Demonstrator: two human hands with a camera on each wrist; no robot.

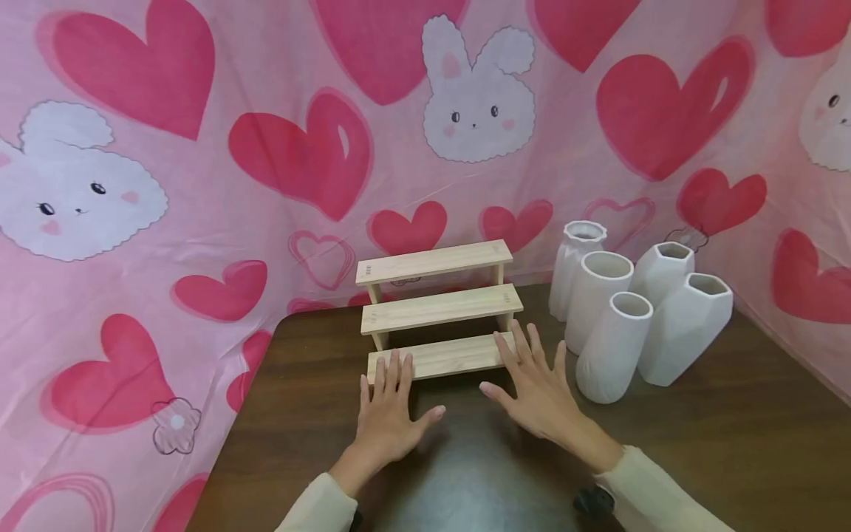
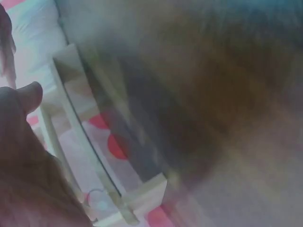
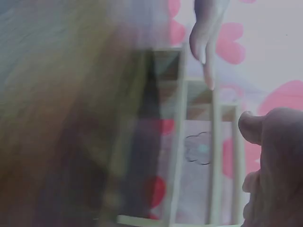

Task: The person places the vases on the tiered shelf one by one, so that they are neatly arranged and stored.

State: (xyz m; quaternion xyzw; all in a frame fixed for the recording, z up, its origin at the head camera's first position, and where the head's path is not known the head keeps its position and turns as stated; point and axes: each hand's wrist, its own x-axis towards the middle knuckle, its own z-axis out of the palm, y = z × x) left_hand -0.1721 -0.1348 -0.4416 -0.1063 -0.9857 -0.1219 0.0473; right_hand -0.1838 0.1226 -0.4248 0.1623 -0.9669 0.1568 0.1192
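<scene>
Watching from my post, head view clearest. The three-tier wooden shelf (image 1: 442,307) stands on the dark table (image 1: 266,436), straight ahead of both sets of fingertips. Its long axis runs side to side across the person's front, right end angled slightly farther away.

Left hand (image 1: 388,423): fingers straight, thumb spread, nothing held; tips over the left end of the lowest board (image 1: 452,357). Right hand (image 1: 540,395): fingers fanned, also holding nothing; index tip at that board's right end. I judge this the relation that matters — one hand per end, the board spanning between, neither clearly nearer. Whether the tips actually touch the wood, I cannot tell; both wrist views show the shelf, but blurred.

Five white vases (image 1: 614,358) stand grouped on the table, right of the shelf — the right hand is much the nearer to them.
</scene>
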